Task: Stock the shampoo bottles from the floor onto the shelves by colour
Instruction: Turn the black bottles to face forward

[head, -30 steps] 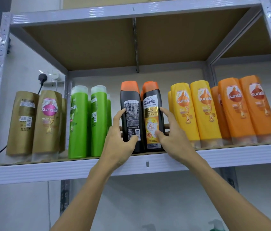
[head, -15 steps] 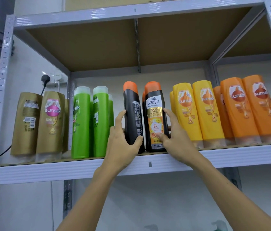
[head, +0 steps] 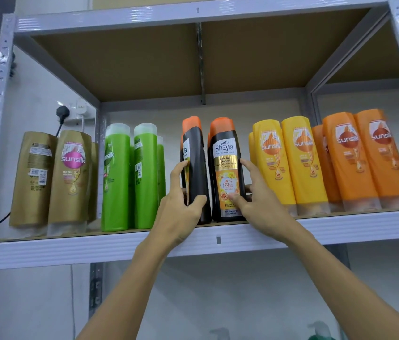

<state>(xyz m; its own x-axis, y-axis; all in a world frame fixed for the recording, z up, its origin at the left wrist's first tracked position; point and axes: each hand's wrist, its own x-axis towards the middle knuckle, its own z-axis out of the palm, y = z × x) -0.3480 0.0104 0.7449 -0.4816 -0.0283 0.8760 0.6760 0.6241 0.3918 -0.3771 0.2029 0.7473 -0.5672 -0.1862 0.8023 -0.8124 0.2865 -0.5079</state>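
Observation:
Two black shampoo bottles with orange caps stand mid-shelf. My left hand (head: 183, 204) grips the left black bottle (head: 194, 153), which is turned so its side faces me. My right hand (head: 255, 200) holds the right black bottle (head: 225, 153), thumb on its label, fingers round its right side. More black bottles stand behind them. Gold bottles (head: 71, 177) are at the far left, green bottles (head: 129, 177) beside them, yellow bottles (head: 289, 163) right of the black ones, and orange bottles (head: 362, 158) at the far right.
The grey metal shelf (head: 218, 239) carries all the bottles in one row. An upper shelf board (head: 193, 11) spans above. A wall socket with a black plug (head: 62, 111) sits behind the gold bottles. Pump tops (head: 321, 332) show at the bottom edge.
My left hand has turned the left black bottle, so its back label swung away and part of the front label now shows. My right hand has stayed on the right bottle.

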